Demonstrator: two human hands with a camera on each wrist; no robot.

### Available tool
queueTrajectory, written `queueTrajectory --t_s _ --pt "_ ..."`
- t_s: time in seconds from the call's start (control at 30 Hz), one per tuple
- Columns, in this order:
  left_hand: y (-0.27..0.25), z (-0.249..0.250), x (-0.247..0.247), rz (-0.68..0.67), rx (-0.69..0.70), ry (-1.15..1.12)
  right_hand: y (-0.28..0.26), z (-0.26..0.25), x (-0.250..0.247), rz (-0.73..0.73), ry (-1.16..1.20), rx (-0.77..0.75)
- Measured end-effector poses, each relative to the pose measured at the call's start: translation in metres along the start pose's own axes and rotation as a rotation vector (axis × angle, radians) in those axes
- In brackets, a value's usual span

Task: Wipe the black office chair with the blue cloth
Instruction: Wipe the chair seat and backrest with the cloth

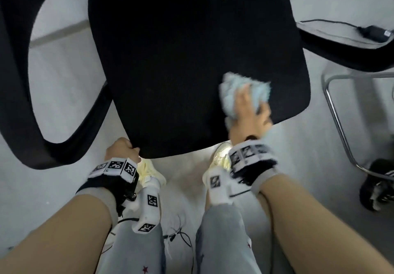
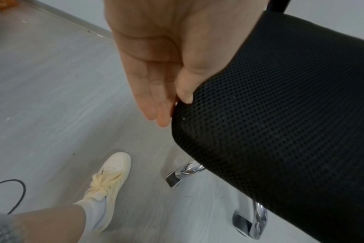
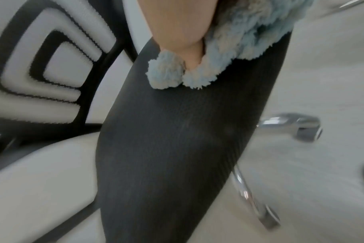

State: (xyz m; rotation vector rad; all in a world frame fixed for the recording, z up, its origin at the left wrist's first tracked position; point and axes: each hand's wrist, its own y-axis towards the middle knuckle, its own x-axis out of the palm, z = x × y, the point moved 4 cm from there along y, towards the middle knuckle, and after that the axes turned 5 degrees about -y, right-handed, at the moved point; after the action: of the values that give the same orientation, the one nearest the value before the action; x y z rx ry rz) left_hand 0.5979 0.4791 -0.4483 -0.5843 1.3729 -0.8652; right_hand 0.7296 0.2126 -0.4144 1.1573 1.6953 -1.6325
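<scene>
The chair (image 1: 191, 60) stands on casters, so a hard stroke could roll or swivel it away if the left hand (image 1: 121, 147) slips off the seat's front edge; the bunched cloth (image 1: 245, 94) could also slide off the near right corner and drop to the floor. The left thumb presses on top of the mesh edge while its fingers (image 2: 156, 98) lie fairly straight along the rim beside it. The right hand (image 1: 249, 111) presses the cloth onto the seat, fingers curled into the pile, cloth bulging ahead of and around them.
</scene>
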Motion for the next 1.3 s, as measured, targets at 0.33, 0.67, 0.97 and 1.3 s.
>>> queueTrajectory --t_s 0.33,0.67,0.97,1.3 --pt "-0.069 0.083 0.029 -0.004 0.521 0.241 0.028 0.052 -0.033 -0.022 -0.065 -0.116" --pt "-0.061 0.088 0.038 -0.193 0.456 0.72 -0.001 0.066 -0.015 0.033 -0.033 -0.013" --pt "-0.057 0.061 -0.002 -0.242 0.28 0.723 -0.079 0.048 0.041 0.011 0.092 -0.005" --pt "-0.053 0.121 0.038 -0.17 0.497 0.561 -0.04 0.011 0.014 -0.054 0.111 -0.019"
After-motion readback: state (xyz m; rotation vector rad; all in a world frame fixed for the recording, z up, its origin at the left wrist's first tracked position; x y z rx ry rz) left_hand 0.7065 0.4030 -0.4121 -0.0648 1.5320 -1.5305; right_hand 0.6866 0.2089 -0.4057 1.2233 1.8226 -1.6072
